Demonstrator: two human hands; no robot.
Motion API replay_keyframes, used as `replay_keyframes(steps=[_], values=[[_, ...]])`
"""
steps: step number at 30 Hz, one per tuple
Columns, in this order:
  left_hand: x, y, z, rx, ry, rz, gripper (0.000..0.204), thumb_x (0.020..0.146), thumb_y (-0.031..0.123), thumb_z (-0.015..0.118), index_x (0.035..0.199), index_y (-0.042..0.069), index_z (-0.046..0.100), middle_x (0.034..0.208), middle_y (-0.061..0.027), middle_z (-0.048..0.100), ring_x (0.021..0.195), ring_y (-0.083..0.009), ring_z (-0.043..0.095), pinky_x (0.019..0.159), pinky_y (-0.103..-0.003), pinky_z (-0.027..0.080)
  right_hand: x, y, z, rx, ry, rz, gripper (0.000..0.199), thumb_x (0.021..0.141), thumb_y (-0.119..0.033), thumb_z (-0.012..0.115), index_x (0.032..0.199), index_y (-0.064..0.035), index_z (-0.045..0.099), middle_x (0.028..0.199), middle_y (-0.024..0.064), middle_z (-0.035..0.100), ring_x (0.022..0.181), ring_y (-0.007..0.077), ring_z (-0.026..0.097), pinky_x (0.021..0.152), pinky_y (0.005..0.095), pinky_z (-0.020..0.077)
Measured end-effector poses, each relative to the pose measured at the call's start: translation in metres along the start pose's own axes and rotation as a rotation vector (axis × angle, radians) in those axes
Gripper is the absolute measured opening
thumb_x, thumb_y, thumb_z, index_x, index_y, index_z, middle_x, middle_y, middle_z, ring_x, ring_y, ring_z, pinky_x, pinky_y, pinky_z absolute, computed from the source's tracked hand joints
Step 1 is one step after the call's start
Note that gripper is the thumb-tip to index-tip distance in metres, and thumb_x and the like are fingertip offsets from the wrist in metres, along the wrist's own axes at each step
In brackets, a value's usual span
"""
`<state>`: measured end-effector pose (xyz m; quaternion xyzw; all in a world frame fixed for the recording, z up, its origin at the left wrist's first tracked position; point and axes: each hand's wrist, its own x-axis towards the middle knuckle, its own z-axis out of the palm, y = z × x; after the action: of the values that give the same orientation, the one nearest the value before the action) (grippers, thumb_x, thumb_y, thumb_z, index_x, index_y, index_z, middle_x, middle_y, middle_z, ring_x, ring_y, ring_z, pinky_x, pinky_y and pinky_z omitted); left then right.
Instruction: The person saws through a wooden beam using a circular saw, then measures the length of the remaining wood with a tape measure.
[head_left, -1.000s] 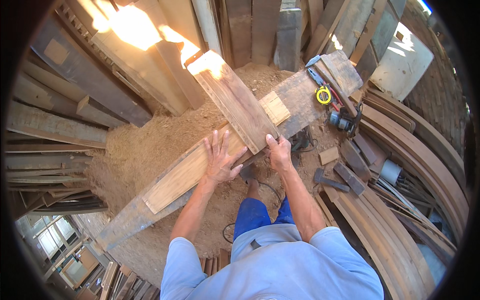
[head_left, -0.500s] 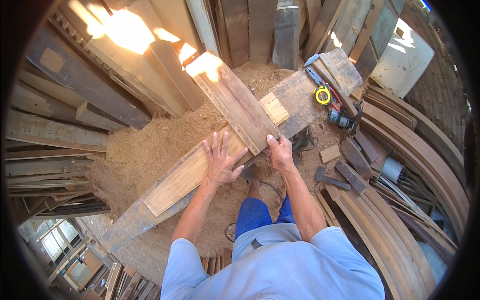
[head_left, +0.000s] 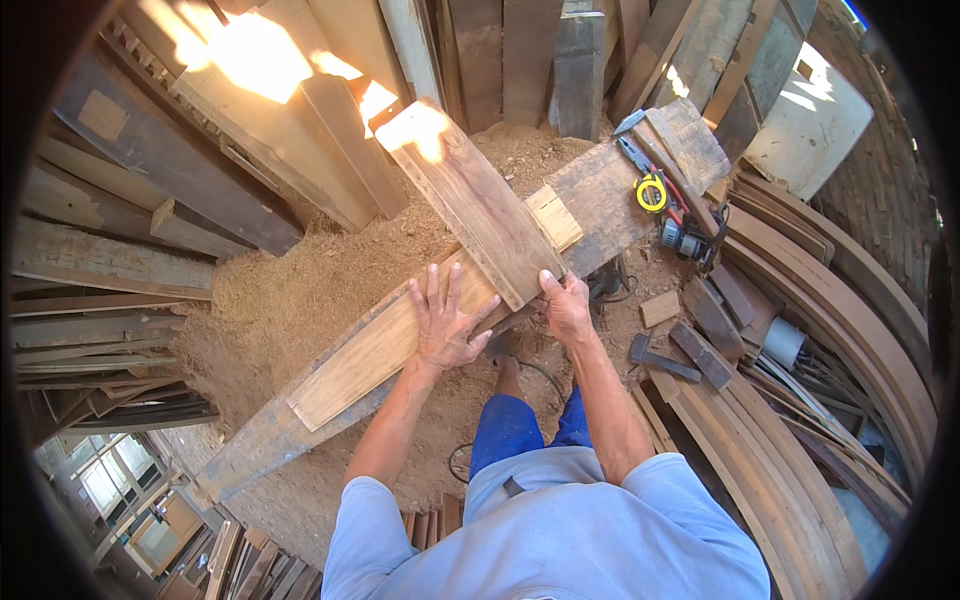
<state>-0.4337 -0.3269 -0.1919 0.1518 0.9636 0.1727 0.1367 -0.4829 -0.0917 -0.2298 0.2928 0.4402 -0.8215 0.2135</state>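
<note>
nearest the camera are the person's light blue shirt (head_left: 560,530) and blue trousers (head_left: 515,435), with both bare forearms reaching forward over a floor thick with sawdust (head_left: 300,300). the left hand (head_left: 447,325) lies flat with its fingers spread wide, palm pressed down on a pale wooden strip (head_left: 385,345) that rests along the top of a long grey beam (head_left: 400,370) running from lower left to upper right. the right hand (head_left: 565,305) is curled over the near end of a brown plank (head_left: 480,210), thumb on top and fingers wrapped round its edge, just beside the left hand. that plank lies crosswise over the beam, its far end tilted up and away into a patch of sunlight. a small pale block (head_left: 553,217) sits on the beam touching the plank's right side. further along the beam's wide end lie a yellow tape measure (head_left: 651,192) and a clamp with a red handle (head_left: 645,165), with a dark power tool (head_left: 683,238) just below them. short offcuts (head_left: 690,345) lie on the ground to the right, near curved wooden strips (head_left: 800,400). stacked boards (head_left: 150,190) lean at the left and along the far wall.
</note>
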Motion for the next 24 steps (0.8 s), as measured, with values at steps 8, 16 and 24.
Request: replay_keyframes(steps=[8,16,24], values=[[0.0027,0.0023,-0.0029,-0.011,-0.013,-0.003,0.079,0.068,0.037,0.089,0.142,0.044,0.064,0.173,-0.0251,0.013,0.157,-0.0545,0.001,0.119,-0.077,-0.003,0.0033,0.0015,-0.0023,-0.069,0.001,-0.021,0.043,0.103,-0.021,0.066,0.139,-0.0013,0.053,0.123,0.0122,0.070,0.102,0.0241,0.074,0.086,0.0416,0.0644],[0.0024,0.0010,-0.0001,-0.009,0.023,0.008,0.080,0.066,0.037,0.090,0.141,0.044,0.064,0.173,-0.0250,0.013,0.157,-0.0544,0.002,0.119,-0.077,-0.002,0.0023,-0.0023,-0.0042,-0.015,-0.076,-0.013,0.042,0.103,-0.023,0.068,0.138,-0.0025,0.055,0.122,0.0103,0.071,0.100,0.0235,0.075,0.085,0.0406,0.0647],[0.0023,0.0028,0.0001,-0.006,0.028,0.000,0.080,0.065,0.036,0.090,0.140,0.044,0.065,0.173,-0.0245,0.014,0.157,-0.0541,0.003,0.119,-0.077,-0.001,0.0050,-0.0006,-0.0089,-0.022,-0.053,0.032,0.041,0.103,-0.021,0.067,0.138,-0.0029,0.055,0.123,0.0110,0.071,0.100,0.0239,0.075,0.087,0.0418,0.0642]])
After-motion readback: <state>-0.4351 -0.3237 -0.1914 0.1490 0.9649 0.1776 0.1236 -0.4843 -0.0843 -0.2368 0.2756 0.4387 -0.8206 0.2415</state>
